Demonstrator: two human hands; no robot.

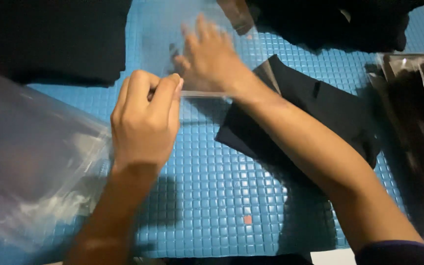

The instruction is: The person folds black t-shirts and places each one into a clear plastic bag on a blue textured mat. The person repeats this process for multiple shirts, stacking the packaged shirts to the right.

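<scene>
The left hand (145, 120) is curling into a loose fist, thumb and forefinger pinching the near edge of a clear bag (172, 34) at its left corner. The right hand (209, 61) is lying on the same bag, fingers spread open and pointing away from the person; whether it is sliding inside the mouth or pressing on top cannot be told, since the hand is blurred. The bag itself is lying flat on the mat (212, 196), stretching away from both hands toward the far edge, its near rim running as a pale strip between the left thumb and the right wrist.

The bag is thin, glossy film, nearly see-through, so the mat's grid is showing through it. The mat is blue, soft-looking, embossed in small raised squares, with one orange square near the bottom.

Under the right forearm a dark cloth (320, 105) is lying, matte, folded into a rough rectangle set at an angle. A second black fold (60, 39) is sitting at the far left, thick and square-edged, and a rumpled black heap (339, 22) is sitting at the far right. At the left edge a pile of clear bags (30, 152) is slumping, cloudy and crinkled. At the right edge packed bags (418, 127), shiny film over dark contents, are stacking up.
</scene>
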